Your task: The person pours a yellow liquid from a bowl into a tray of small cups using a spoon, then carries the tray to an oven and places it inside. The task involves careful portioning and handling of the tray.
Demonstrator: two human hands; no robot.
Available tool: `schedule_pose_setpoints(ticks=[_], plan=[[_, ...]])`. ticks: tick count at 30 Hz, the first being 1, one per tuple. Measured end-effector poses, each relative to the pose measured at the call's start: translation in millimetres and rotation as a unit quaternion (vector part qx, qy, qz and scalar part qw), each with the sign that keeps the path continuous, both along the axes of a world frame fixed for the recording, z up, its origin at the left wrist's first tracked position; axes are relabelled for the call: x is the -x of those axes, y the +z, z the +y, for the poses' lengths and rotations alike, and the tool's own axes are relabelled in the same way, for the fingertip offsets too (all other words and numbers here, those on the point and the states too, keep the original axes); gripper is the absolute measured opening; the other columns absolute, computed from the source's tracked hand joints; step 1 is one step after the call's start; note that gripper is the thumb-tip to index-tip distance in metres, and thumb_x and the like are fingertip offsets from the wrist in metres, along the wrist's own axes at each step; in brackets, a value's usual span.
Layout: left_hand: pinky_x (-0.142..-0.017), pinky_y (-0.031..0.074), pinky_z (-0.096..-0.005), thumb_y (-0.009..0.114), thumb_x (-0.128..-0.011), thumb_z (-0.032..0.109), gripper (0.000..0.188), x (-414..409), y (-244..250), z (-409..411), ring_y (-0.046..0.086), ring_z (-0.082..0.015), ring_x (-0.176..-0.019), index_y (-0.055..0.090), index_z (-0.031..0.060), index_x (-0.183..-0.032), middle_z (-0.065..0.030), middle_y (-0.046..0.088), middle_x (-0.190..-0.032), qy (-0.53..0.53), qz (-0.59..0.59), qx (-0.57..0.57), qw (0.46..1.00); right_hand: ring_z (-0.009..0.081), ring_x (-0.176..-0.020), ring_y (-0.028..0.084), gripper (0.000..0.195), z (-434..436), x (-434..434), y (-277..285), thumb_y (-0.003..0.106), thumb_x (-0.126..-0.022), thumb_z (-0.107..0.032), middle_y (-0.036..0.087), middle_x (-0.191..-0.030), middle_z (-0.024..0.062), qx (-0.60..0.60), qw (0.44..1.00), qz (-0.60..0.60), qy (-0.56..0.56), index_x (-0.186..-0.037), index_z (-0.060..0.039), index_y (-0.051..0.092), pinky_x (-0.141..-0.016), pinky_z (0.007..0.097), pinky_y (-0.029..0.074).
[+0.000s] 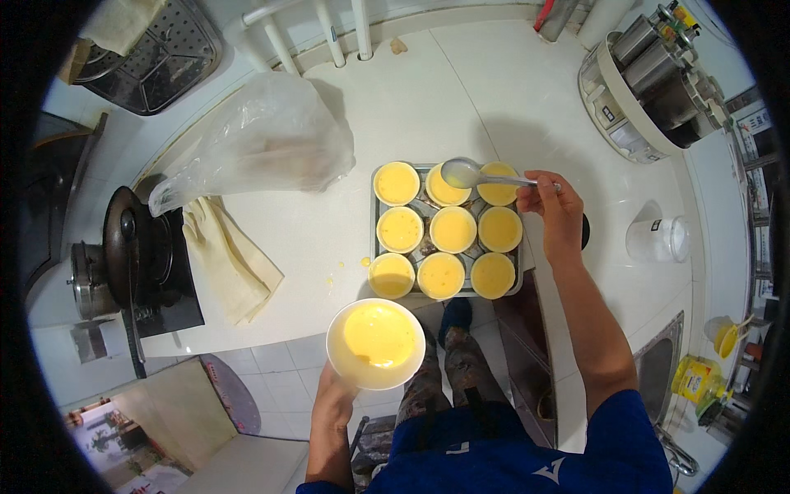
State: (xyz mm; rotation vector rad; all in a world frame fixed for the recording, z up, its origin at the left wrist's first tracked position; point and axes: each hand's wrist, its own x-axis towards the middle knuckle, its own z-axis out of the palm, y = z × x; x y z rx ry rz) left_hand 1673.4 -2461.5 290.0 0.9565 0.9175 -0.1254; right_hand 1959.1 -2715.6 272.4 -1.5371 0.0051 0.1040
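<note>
My left hand [333,395] holds a white bowl [386,381] from below, just off the counter's front edge. Yellow liquid [379,333], like egg custard mixture, lies inside it. In my right hand [555,210] is the handle of a metal spoon [461,173], whose bowl hangs over the back row of round shells. These pale-rimmed shells stand three by three in a metal baking tray [427,246], and each holds yellow liquid, including the middle shell [453,230]. The spoon partly covers two shells at the back. A few yellow drips [365,262] spot the counter left of the tray.
A clear plastic bag [278,136] and a folded cream cloth [231,265] lie left. Beyond them, a dark wok [120,247] sits on the stove. To the right are a clear jar [657,239], a sink [660,364] and a round seasoning rack [617,117].
</note>
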Motion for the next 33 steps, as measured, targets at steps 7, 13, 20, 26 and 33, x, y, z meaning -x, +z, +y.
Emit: schedule_pose_setpoints(ticks=[7, 13, 20, 26, 33], plan=[[-0.057, 0.039, -0.0221, 0.069, -0.065, 0.022, 0.064, 7.9, -4.3, 0.1, 0.051, -0.0112, -0.071, 0.043, 0.0016, -0.119, -0.0043, 0.056, -0.092, -0.019, -0.003, -0.004, 1.000, 0.0107, -0.066, 0.060, 0.026, -6.7, 1.1, 7.3, 0.047, -0.094, -0.024, 0.064, -0.078, 0.0069, -0.054, 0.997, 0.056, 0.002, -0.101, -0.0014, 0.059, -0.066, 0.0238, 0.050], [-0.057, 0.039, -0.0227, 0.068, -0.066, 0.020, 0.060, 12.8, -0.7, -1.2, 0.051, -0.0107, -0.072, 0.044, 0.0023, -0.119, -0.0034, 0.056, -0.091, -0.023, 0.000, 0.018, 1.000, 0.0106, -0.067, 0.060, 0.025, -13.5, 17.9, 15.2, 0.047, -0.094, -0.022, 0.064, -0.079, 0.0068, -0.018, 0.997, 0.063, 0.042, -0.101, -0.0010, 0.060, -0.066, 0.0240, 0.050], [-0.057, 0.038, -0.0218, 0.066, -0.068, 0.018, 0.054, 12.9, -0.8, -4.1, 0.049, -0.0103, -0.067, 0.046, 0.0026, -0.116, -0.0025, 0.056, -0.088, -0.011, 0.002, 0.009, 1.000, 0.0121, -0.074, 0.060, 0.018, -20.6, 47.9, 15.5, 0.050, -0.092, -0.011, 0.064, -0.084, 0.0072, 0.063, 0.989, -0.053, 0.124, -0.100, 0.0004, 0.061, -0.069, 0.0245, 0.049], [-0.058, 0.039, -0.0221, 0.066, -0.068, 0.018, 0.055, 20.4, -7.5, -0.9, 0.050, -0.0105, -0.068, 0.046, 0.0031, -0.117, -0.0028, 0.057, -0.089, -0.007, 0.006, 0.016, 1.000, 0.0182, -0.075, 0.062, 0.015, -23.4, 65.1, 39.3, 0.055, -0.084, -0.002, 0.064, -0.084, 0.0097, 0.187, 0.941, -0.243, 0.144, -0.097, -0.0006, 0.062, -0.067, 0.0278, 0.050], [-0.059, 0.040, -0.0218, 0.067, -0.067, 0.018, 0.060, 12.9, -1.5, -4.9, 0.051, -0.0107, -0.070, 0.044, 0.0023, -0.120, -0.0032, 0.056, -0.094, -0.026, 0.026, 0.004, 0.999, 0.0206, -0.073, 0.062, 0.014, -23.9, 74.8, 42.7, 0.056, -0.083, -0.002, 0.065, -0.084, 0.0112, 0.256, 0.903, -0.311, 0.149, -0.095, -0.0010, 0.062, -0.062, 0.0296, 0.050]])
